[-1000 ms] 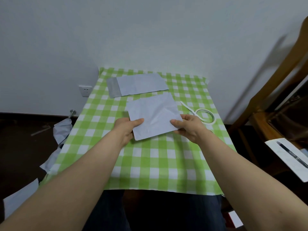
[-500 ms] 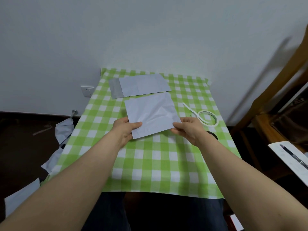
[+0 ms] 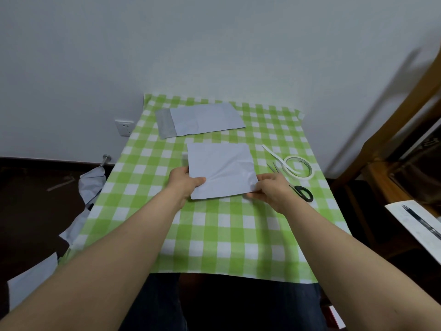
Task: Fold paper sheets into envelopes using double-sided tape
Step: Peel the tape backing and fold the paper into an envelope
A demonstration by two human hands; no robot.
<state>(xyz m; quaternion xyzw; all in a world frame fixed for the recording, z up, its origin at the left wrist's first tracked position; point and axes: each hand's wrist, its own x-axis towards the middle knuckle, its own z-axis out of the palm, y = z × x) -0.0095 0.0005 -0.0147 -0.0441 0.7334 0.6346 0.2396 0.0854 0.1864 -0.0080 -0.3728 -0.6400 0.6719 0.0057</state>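
A folded white paper sheet [image 3: 220, 169] lies in the middle of the green checked tablecloth [image 3: 214, 230]. My left hand [image 3: 185, 181] pinches its near left corner and my right hand [image 3: 272, 188] pinches its near right corner. A finished paper envelope [image 3: 202, 120] with a grey flap lies flat behind it near the wall. A roll of white double-sided tape [image 3: 298, 167] with a loose tail sits to the right of the sheet. Black-handled scissors [image 3: 301, 192] lie just beside my right hand, partly hidden by it.
Crumpled paper scraps [image 3: 91, 185] hang and lie off the table's left edge on the dark floor. A wooden chair [image 3: 393, 139] and a white sheet with a pen [image 3: 420, 225] stand at the right. A wall socket [image 3: 124, 127] is behind the table's left corner.
The sheet has turned from tilted to nearly square with the table and come down flatter. Both hands kept hold of its near corners. The scissors have come into view.
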